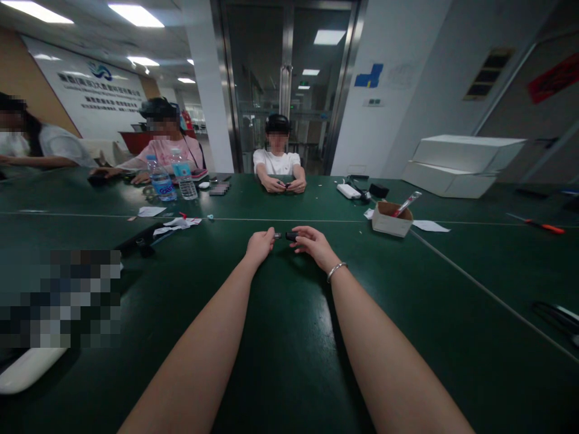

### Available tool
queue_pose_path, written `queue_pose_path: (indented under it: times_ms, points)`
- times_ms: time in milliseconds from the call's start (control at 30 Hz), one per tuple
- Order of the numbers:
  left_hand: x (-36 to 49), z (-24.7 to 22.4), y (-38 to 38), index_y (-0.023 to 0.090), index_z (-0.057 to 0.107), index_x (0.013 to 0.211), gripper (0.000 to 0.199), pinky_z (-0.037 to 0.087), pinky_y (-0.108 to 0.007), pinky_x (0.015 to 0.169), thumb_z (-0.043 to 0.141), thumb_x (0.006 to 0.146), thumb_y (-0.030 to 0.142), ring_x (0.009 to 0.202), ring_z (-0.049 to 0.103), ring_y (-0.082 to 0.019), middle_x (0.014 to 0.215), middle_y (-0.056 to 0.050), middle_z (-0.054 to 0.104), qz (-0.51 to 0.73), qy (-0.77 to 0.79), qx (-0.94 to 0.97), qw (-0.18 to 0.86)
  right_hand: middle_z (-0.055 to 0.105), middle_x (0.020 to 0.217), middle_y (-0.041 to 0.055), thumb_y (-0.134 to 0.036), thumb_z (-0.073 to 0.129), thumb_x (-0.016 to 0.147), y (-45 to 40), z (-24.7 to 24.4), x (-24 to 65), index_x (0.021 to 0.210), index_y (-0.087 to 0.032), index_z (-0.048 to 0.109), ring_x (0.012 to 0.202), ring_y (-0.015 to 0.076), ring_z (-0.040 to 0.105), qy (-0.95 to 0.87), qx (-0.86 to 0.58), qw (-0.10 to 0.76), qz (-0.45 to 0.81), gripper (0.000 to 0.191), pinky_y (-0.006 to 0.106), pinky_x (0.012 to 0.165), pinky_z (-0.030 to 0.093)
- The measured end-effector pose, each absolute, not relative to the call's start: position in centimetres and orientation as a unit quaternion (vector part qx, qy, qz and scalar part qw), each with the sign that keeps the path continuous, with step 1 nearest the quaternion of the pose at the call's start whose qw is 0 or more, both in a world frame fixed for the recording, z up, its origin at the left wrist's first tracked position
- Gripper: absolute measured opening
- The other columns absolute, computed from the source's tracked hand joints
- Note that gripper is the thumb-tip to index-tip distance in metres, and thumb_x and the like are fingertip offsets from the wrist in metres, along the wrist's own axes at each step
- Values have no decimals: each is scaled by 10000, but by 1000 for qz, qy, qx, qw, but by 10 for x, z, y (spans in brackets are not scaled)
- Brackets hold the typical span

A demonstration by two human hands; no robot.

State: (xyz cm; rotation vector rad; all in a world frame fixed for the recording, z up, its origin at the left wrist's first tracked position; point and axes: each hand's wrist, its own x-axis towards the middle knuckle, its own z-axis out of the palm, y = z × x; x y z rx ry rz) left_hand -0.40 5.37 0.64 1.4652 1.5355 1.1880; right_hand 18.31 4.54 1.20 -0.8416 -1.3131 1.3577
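My left hand [260,248] is closed in a pinch around a small piece that looks like a USB stick [277,235], its silvery metal end pointing right. Facing it, my right hand [313,246] grips a short black cap [291,236] between thumb and fingers. A narrow gap separates the metal end from the cap. Both are held just over the green table [289,337], near the middle of the view. The rest of the stick is hidden by my left fingers. A silver bracelet [337,271] circles my right wrist.
Across the table a person [277,160] handles a small dark object; two others sit at left. Water bottles [161,179], paper scraps [177,225] and a dark tool lie left. At right are a small carton [391,220], white boxes [461,166] and a screwdriver [545,227].
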Motion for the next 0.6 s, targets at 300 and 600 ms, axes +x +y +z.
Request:
queue_pose_path:
  times_ms: [300,600]
  points:
    - [2,15,34,201,537,537,525,328,-275,526,370,891,550,471,486,-147,504,-8,555,383,596,650,276,694,884,30,-94,646,771,45,13,181,969,-172,663,667,112,709,-572,-354,476,566,214,169,544,532]
    - [2,6,38,195,604,701,470,382,-275,555,382,897,560,536,574,-157,616,-22,632,392,562,674,276,703,774,28,-90,606,848,47,13,178,947,-151,660,576,96,688,-531,-385,497,569,128,160,511,532]
